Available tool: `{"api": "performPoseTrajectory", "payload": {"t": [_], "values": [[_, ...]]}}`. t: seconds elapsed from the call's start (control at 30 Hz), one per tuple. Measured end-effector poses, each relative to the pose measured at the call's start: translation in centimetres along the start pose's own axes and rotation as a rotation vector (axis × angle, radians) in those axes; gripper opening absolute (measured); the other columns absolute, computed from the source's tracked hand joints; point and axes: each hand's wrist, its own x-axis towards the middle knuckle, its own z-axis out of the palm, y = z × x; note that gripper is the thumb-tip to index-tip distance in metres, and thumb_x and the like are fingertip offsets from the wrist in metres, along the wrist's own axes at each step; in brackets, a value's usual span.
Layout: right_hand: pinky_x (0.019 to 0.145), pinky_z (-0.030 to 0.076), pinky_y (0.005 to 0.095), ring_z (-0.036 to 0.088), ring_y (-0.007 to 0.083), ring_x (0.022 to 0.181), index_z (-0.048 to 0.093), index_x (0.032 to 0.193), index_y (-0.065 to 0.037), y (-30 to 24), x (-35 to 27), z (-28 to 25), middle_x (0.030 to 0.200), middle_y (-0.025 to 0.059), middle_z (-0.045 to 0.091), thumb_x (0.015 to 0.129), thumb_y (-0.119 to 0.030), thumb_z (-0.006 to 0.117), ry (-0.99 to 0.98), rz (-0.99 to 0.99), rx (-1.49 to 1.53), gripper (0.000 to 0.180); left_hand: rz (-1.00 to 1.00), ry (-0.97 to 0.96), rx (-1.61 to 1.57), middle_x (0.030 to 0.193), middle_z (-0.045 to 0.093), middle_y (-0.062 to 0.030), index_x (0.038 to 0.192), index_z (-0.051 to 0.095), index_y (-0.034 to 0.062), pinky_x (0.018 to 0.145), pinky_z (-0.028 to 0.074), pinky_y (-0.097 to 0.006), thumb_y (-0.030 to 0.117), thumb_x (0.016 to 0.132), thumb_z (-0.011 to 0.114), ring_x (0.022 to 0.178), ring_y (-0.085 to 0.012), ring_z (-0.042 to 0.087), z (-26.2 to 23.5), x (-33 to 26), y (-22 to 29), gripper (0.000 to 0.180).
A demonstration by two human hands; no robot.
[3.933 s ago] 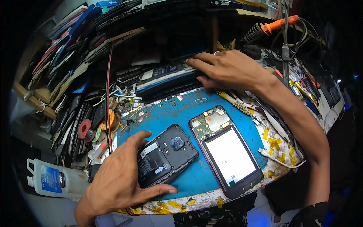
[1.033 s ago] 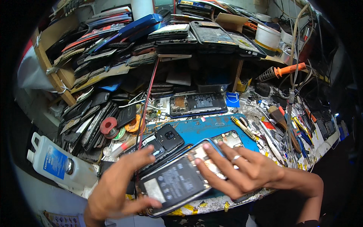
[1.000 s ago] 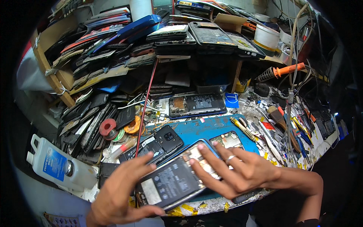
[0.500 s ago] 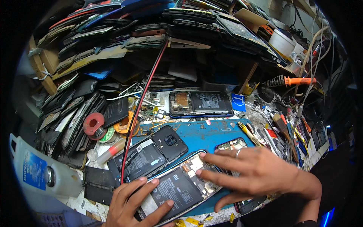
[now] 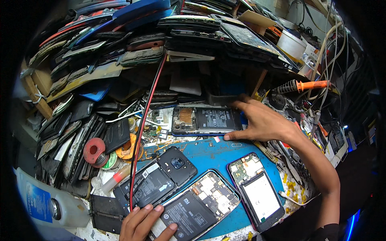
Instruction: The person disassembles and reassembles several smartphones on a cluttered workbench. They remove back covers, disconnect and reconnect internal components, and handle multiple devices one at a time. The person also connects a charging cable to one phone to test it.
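My left hand (image 5: 140, 225) lies at the lower left end of an opened smartphone (image 5: 201, 203), fingertips and thumb spread on its black battery; its circuit board shows at the other end. My right hand (image 5: 263, 120) reaches to the back of the bench and spans the right end of another opened smartphone (image 5: 207, 121), thumb at the near edge, fingers at the far edge. Beside the near phone lie a black smartphone (image 5: 161, 172) with its battery bared and, to the right, a phone with a white battery (image 5: 259, 197). All three rest on a blue mat (image 5: 217, 160).
Stacked phones and panels (image 5: 193, 36) fill the shelf above. At left stand a white fluid jug (image 5: 68, 209) and solder spools (image 5: 94, 150). A red-and-black cable (image 5: 148, 104) crosses the bench. An orange-handled tool (image 5: 309, 85) and loose hand tools (image 5: 289, 156) lie at right.
My right hand has left the near phone's circuit board and moved up to the far phone's right end, uncovering the phone with the white battery. My left hand stays on the near phone.
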Motion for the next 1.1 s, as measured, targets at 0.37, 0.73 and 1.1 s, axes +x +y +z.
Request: {"api": "performPoseTrajectory", "payload": {"t": [0.37,0.73,1.1], "values": [[0.085,0.05,0.0446,0.063,0.0416,0.096,0.057,0.103,0.015,-1.1,0.6,-1.4,0.093,0.0312,0.063,0.06,-0.058,0.084,-0.036,0.068,0.019,0.088,-0.01,0.017,0.0,0.135,0.051,-0.023,0.126,0.057,0.0079,0.104,0.04,-0.055,0.04,0.074,0.081,0.123,-0.0435,0.05,0.1,0.1,0.1,0.066],[0.089,0.049,0.0404,0.064,0.0363,0.101,0.059,0.108,0.011,-0.5,0.9,-0.8,0.102,0.0284,0.065,0.058,-0.044,0.09,0.088,0.055,0.209,0.08,-0.021,0.018,-0.007,0.136,0.05,-0.0222,0.128,0.056,0.0077,0.105,0.039,-0.054,0.04,0.073,0.082,0.125,-0.0426,0.048,0.2,0.0,0.2,0.069],[0.072,0.046,0.0265,0.056,0.0078,0.082,0.056,0.111,0.001,0.1,1.0,-1.2,0.088,0.0078,0.067,0.086,-0.022,0.075,0.036,0.067,0.731,0.039,-0.01,0.013,-0.015,0.137,0.049,-0.0223,0.13,0.054,0.0068,0.104,0.039,-0.053,0.037,0.073,0.082,0.126,-0.0425,0.048,0.1,0.0,0.2,0.071]]}}
